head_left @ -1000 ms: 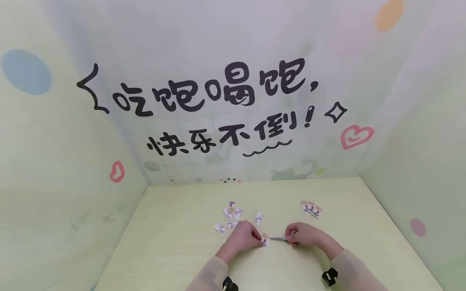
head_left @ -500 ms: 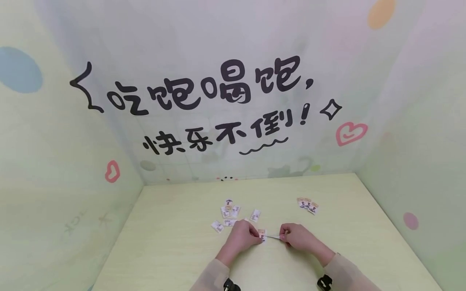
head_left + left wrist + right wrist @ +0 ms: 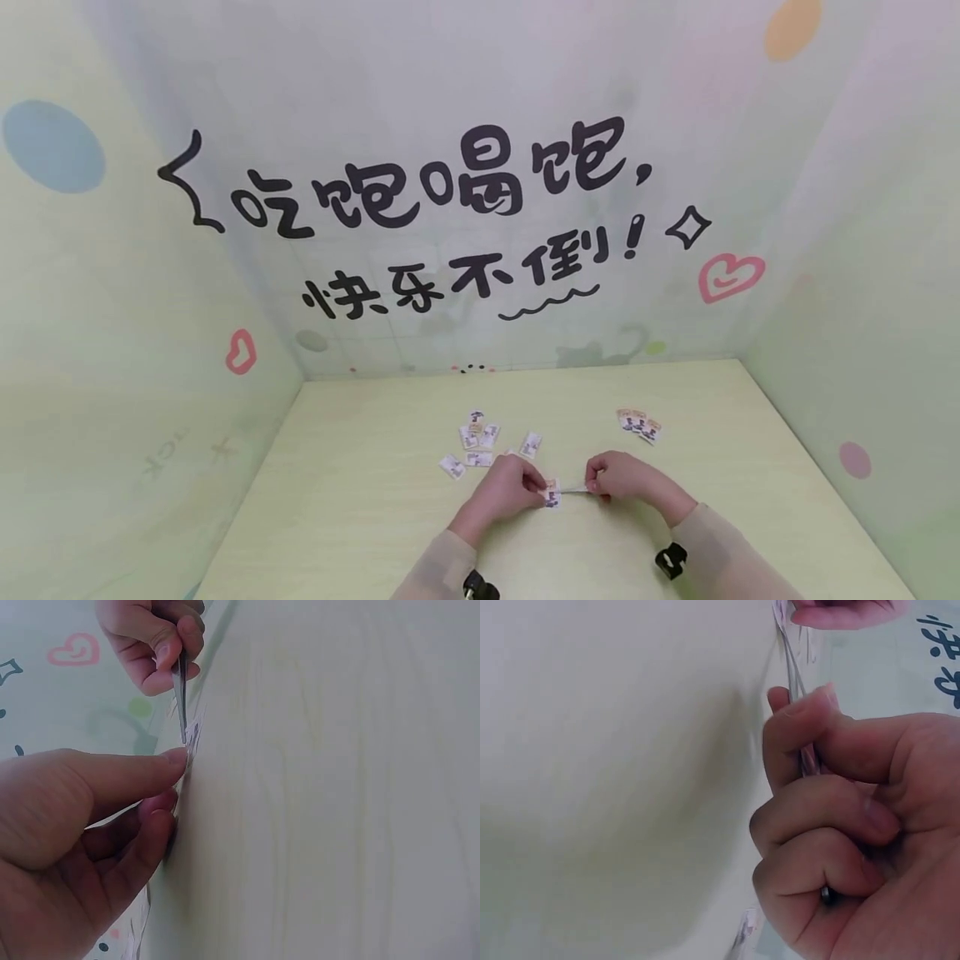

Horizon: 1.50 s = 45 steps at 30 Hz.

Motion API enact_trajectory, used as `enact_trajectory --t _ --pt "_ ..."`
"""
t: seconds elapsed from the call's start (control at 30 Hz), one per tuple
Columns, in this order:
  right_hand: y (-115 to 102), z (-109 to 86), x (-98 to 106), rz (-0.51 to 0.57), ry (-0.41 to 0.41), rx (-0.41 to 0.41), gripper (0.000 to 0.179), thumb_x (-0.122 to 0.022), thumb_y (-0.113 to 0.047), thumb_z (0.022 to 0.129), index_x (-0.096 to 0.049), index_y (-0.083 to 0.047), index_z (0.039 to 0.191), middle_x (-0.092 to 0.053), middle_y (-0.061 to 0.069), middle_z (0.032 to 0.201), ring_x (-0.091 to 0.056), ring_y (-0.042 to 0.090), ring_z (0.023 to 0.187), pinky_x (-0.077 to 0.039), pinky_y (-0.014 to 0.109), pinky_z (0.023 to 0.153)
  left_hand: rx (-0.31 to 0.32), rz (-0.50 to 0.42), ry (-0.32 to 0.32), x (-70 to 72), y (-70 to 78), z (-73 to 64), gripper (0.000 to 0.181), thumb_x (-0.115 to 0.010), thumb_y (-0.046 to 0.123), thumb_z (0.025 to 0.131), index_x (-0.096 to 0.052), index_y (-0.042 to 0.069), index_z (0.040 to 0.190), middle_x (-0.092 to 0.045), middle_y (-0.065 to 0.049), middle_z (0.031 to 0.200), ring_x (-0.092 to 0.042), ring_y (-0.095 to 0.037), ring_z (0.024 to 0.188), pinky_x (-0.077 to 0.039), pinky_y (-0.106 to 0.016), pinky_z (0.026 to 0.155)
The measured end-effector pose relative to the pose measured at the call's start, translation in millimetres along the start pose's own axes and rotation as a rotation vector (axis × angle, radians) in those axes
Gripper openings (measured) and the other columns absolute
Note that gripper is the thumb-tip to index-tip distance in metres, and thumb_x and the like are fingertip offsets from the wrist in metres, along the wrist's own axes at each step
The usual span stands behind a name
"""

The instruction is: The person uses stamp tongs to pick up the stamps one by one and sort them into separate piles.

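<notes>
My left hand (image 3: 504, 487) pinches a small printed sachet (image 3: 552, 500), orange at the top with a dark figure below, between thumb and fingers low over the table. In the left wrist view the sachet (image 3: 193, 735) looks thin and shiny, seen nearly edge-on. Slim metal tweezers (image 3: 574, 489) are gripped by my right hand (image 3: 628, 479), fingers curled round them. They point left, with their tips right at the sachet's side. The right wrist view shows the two tweezers arms (image 3: 790, 664) converging toward the tips, while the rest is mostly hidden in the hand.
Several pale sachets (image 3: 479, 459) lie scattered beyond my left hand, one (image 3: 531, 445) a little apart. Three orange-topped sachets (image 3: 639, 426) overlap in a row at the back right. Printed walls (image 3: 480, 208) enclose the light wooden table (image 3: 360, 500) on three sides.
The head view has shifted slightly. My left hand and the sachet have moved a little to the right. The tweezers stay at the sachet's right side, and my right hand has tilted slightly.
</notes>
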State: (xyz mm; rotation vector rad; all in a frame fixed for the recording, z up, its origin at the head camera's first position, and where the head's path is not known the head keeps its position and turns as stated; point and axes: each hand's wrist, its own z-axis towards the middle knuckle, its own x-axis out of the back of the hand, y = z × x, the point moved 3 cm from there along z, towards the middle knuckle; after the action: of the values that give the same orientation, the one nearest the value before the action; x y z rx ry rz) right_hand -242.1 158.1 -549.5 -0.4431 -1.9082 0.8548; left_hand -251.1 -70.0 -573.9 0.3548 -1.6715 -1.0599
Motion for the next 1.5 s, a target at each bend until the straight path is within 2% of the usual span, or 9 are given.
enact_trajectory --t 0.27,0.57,0.8,0.97,1.27,1.5 --pt "-3 5.0 4 -0.063 -0.014 -0.024 0.018 -0.064 0.004 0.09 -0.066 -0.01 0.079 -0.063 0.002 0.066 -0.051 0.016 0.064 -0.04 0.031 0.067 0.039 0.018 0.005 -3.3 -1.7 3.8 0.016 -0.093 0.002 0.077 -0.082 0.011 0.086 -0.064 0.011 0.069 -0.058 -0.004 0.063 -0.05 -0.023 0.062" --pt "-2 -8.9 -7 -0.007 0.085 -0.065 0.018 -0.075 -0.015 0.097 -0.066 -0.011 0.082 -0.064 0.001 0.073 -0.053 0.018 0.072 -0.042 0.034 0.07 0.059 -0.012 0.034 -1.0 -5.1 1.4 0.017 -0.094 0.005 0.077 -0.082 0.013 0.085 -0.064 0.01 0.07 -0.058 -0.005 0.064 -0.05 -0.024 0.062" --pt "0 -16.0 -9 0.003 0.088 0.009 0.02 -0.076 -0.027 0.099 -0.069 -0.013 0.086 -0.065 -0.001 0.074 -0.054 0.017 0.069 -0.042 0.033 0.066 0.068 -0.017 0.039 -0.4 -7.9 1.2 0.016 -0.094 0.007 0.078 -0.082 0.014 0.084 -0.064 0.01 0.068 -0.057 -0.006 0.063 -0.049 -0.024 0.061" --pt "6 -19.3 -16 0.045 0.059 0.043 0.017 -0.077 -0.023 0.098 -0.07 -0.012 0.088 -0.066 -0.001 0.071 -0.053 0.016 0.066 -0.041 0.03 0.064 0.076 -0.032 0.04 -2.4 -7.6 1.3 0.016 -0.094 0.006 0.077 -0.082 0.013 0.084 -0.064 0.009 0.068 -0.057 -0.006 0.062 -0.048 -0.024 0.06" --pt "7 -16.8 -23 -0.113 0.169 -0.025 0.029 -0.08 -0.03 0.092 -0.062 -0.018 0.073 -0.055 -0.005 0.067 -0.048 0.014 0.063 -0.038 0.031 0.063 0.093 -0.063 0.053 -2.9 -8.3 -2.4 0.017 -0.094 0.005 0.077 -0.082 0.013 0.085 -0.065 0.008 0.07 -0.058 -0.008 0.063 -0.048 -0.025 0.061" --pt "8 -15.3 -24 -0.093 0.144 -0.023 0.029 -0.078 -0.028 0.094 -0.061 -0.018 0.074 -0.055 -0.004 0.066 -0.048 0.015 0.063 -0.038 0.032 0.064 0.096 -0.082 0.059 -1.8 -7.2 -3.1 0.018 -0.095 0.006 0.077 -0.082 0.013 0.086 -0.066 0.007 0.071 -0.059 -0.009 0.064 -0.049 -0.026 0.062"
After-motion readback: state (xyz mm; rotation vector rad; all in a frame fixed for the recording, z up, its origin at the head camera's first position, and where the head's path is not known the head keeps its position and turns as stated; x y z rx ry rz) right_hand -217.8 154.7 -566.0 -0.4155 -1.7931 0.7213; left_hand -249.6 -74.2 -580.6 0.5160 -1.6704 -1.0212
